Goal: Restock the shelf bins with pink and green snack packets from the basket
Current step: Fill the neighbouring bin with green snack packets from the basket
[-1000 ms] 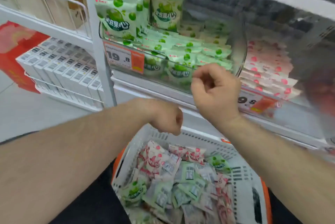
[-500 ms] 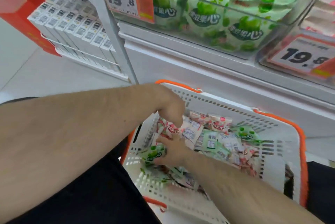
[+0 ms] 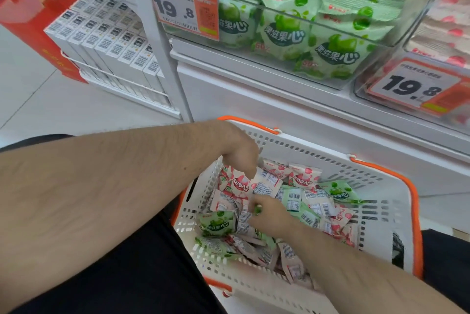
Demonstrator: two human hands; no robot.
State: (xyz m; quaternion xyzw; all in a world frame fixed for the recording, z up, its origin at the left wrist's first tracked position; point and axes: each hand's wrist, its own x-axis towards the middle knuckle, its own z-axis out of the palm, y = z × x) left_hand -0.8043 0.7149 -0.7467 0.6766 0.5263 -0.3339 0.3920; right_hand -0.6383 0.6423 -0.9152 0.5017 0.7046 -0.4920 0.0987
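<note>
A white basket (image 3: 330, 158) with orange handles sits low in front of me, full of mixed pink and green snack packets. My left hand (image 3: 241, 153) reaches down at its left side, and its fingertips pinch the top of a pink packet (image 3: 235, 184) that stands tilted up. In the middle of the pile, my right hand (image 3: 270, 215) curls its fingers round a green packet (image 3: 257, 210) that is mostly hidden. Above, a clear bin (image 3: 396, 41) holds green packets. To its right, a second bin (image 3: 440, 34) holds pink ones.
Orange price tags (image 3: 183, 8) hang on the bin fronts. A white shelf post (image 3: 157, 59) stands at the left. Behind it are rows of white boxes (image 3: 109, 41) and a red carton (image 3: 33, 21). Pale floor tiles lie at the left.
My right hand dropped from the green bin into the basket and closed on a packet. My left hand lowered onto the pink packet. The view tilted down.
</note>
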